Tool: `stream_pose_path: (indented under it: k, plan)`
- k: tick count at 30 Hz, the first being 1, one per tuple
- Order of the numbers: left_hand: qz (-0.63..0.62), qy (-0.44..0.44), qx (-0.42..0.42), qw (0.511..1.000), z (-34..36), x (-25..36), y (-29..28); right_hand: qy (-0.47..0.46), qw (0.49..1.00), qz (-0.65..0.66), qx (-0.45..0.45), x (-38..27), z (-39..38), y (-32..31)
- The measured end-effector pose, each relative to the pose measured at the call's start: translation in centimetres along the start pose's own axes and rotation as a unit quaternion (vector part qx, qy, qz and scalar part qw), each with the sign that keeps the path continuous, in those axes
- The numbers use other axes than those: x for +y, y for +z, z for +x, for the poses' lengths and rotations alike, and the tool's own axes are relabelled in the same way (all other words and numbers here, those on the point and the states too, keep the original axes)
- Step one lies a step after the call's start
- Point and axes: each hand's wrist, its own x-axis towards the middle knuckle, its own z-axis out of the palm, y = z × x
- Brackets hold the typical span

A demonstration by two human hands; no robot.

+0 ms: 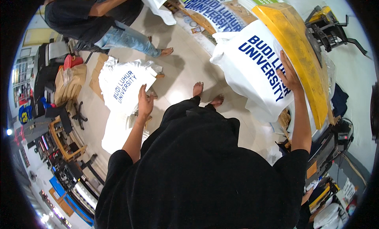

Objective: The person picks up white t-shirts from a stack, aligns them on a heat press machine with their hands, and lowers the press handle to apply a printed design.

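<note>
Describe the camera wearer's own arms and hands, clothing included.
The left sleeve and right sleeve are plain black, loose and short, matching the black top. Below them, the left forearm and right forearm are bare. The left hand and right hand wear no gloves, and no watch shows on either wrist. Rings are too small to tell.
</note>
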Motion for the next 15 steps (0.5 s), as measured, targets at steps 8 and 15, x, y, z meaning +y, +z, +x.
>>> stream_pose_path:
  k: [8,15]
  plan:
    - [0.034,-0.220,-0.008,0.975,-15.5,-8.6,0.4,-0.066,0.995,-0.033,-0.074,1.3,0.9,-2.4]
    - [0.007,-0.242,-0.042,0.969,-18.1,-9.6,4.0,-0.067,0.994,-0.044,-0.073,2.1,0.6,-2.6]
